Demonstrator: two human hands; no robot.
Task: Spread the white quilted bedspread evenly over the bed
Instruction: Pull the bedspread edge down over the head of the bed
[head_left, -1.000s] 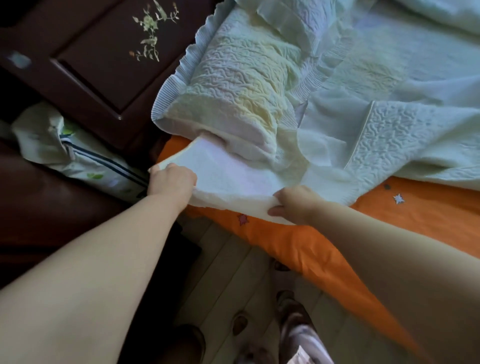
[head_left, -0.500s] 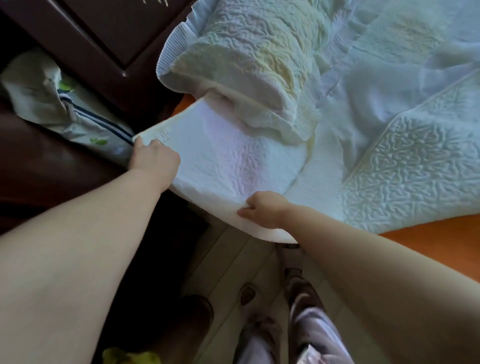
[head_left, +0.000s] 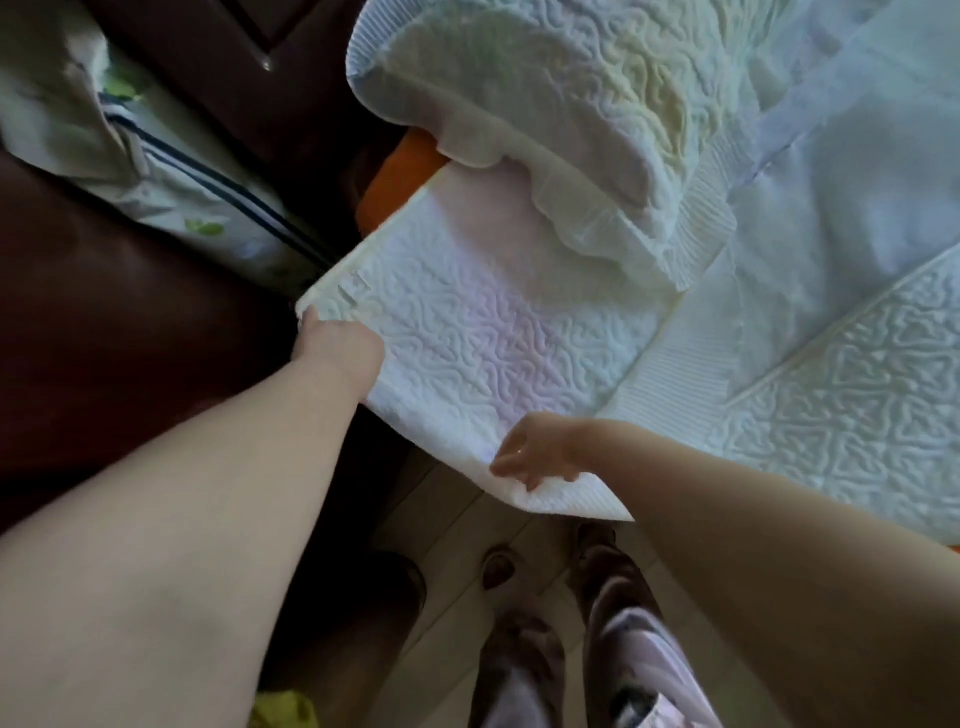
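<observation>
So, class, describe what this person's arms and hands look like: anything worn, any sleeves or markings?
The left forearm and right forearm are bare to the frame edge, with no sleeves showing. The left hand and right hand wear no gloves, and neither wrist carries a watch or band. A faint glint on one right finger may be a ring, but it is too blurred to tell.

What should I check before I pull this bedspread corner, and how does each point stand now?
1. Left hand grips the bedspread corner: ok.
2. Right hand holds the near edge: ok.
3. Pillow off the bedspread: not ok, it lies on it.
4. Orange sheet covered: not ok, a patch shows.
5. Far side hangs evenly: cannot tell, out of view.
</observation>
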